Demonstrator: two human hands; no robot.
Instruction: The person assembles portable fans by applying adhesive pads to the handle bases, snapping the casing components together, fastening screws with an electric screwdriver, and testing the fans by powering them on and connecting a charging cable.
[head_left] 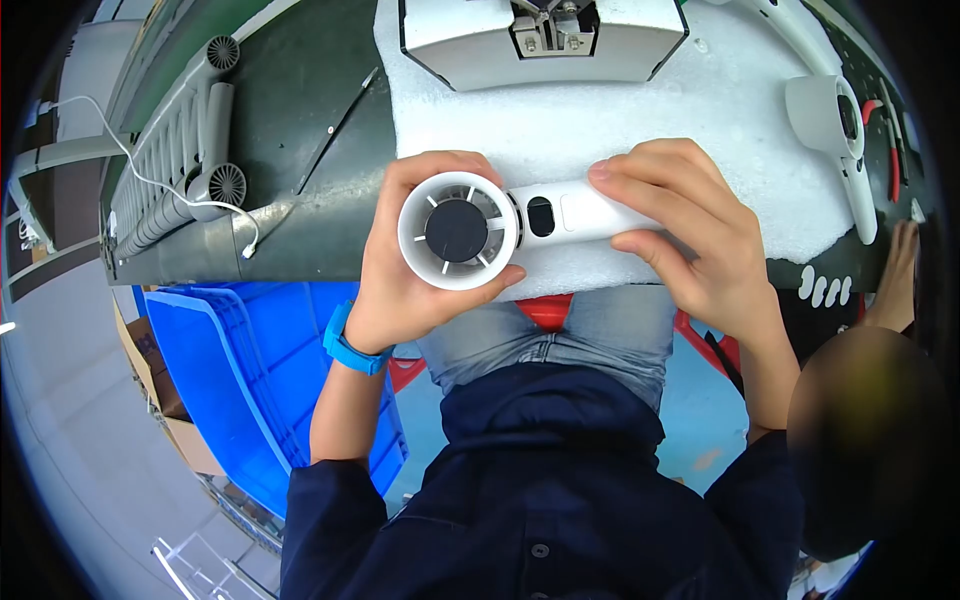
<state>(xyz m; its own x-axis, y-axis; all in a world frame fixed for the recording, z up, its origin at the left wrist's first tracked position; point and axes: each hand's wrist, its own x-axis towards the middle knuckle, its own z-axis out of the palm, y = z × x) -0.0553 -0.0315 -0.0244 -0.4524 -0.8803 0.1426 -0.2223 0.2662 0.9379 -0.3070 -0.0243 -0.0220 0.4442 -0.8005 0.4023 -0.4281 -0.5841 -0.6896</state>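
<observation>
A white handheld fan (575, 212) is held level over the front edge of the bench, with its round head to the left and its handle to the right. My left hand (398, 298) curls around the fan's head, thumb along the lower rim. The black hub and white struts inside the ring face up. At the handle's end, the fingers and thumb of my right hand (705, 225) grip it from both sides. A black oval window shows on the handle near the neck.
White foam sheet (480, 125) covers the bench, bearing a white fixture (460, 45). Several fans (215, 130) and a cable (180, 192) lie left, near a thin black tool (340, 130). Another fan (822, 115) and red-handled pliers (894, 165) lie right, near another person's arm (897, 280). Blue crates (215, 385) stand below.
</observation>
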